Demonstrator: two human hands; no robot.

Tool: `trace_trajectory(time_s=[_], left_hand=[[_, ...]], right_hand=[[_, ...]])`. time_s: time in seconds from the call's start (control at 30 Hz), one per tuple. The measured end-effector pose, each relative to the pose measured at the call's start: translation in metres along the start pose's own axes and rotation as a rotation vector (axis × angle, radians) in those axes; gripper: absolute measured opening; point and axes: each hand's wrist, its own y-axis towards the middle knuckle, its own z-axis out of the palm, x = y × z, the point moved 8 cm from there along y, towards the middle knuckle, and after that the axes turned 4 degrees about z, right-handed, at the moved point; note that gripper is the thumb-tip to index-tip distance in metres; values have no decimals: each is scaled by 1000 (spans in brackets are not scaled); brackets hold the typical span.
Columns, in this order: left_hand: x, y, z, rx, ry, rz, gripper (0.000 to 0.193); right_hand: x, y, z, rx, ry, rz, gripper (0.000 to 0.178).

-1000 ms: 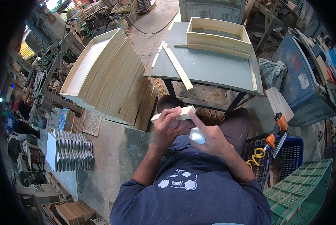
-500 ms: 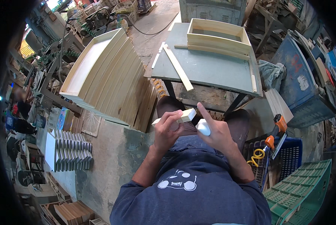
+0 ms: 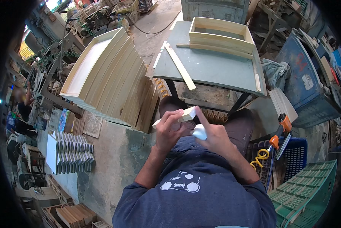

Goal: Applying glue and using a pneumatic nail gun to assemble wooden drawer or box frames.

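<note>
Above my lap, my left hand (image 3: 168, 131) pinches a short pale wooden strip (image 3: 187, 114), tilted with its far end up to the right. That end face looks white. My right hand (image 3: 218, 138) is closed around a small white object, perhaps a bottle (image 3: 199, 132); most of it is hidden in the palm. The index finger of that hand is stretched out, and its tip touches the strip's white end. Ahead on the grey table (image 3: 216, 70) lie a rectangular wooden frame (image 3: 222, 45) and a long loose slat (image 3: 181, 68).
A tall stack of wooden trays (image 3: 106, 72) stands at the left. Further left are stacked grey-edged pieces (image 3: 71, 154). To the right, an orange nail gun (image 3: 280, 131) with a yellow coiled hose hangs by a blue crate (image 3: 295, 155). A green crate (image 3: 305, 190) sits nearer.
My right hand has moved left, bringing its index fingertip from above onto the strip's end. The white object moved along with it. My left hand has barely shifted.
</note>
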Motion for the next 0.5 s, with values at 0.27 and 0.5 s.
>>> trace_trajectory(time_s=[0.27,0.5], left_hand=[[4,1,2,22,-26,1,41],[3,5,-7,-3,3,-49,38]], right_hand=[[12,2,3,17,52,-5,101],[23,-6,-2,39,180,-38,100]])
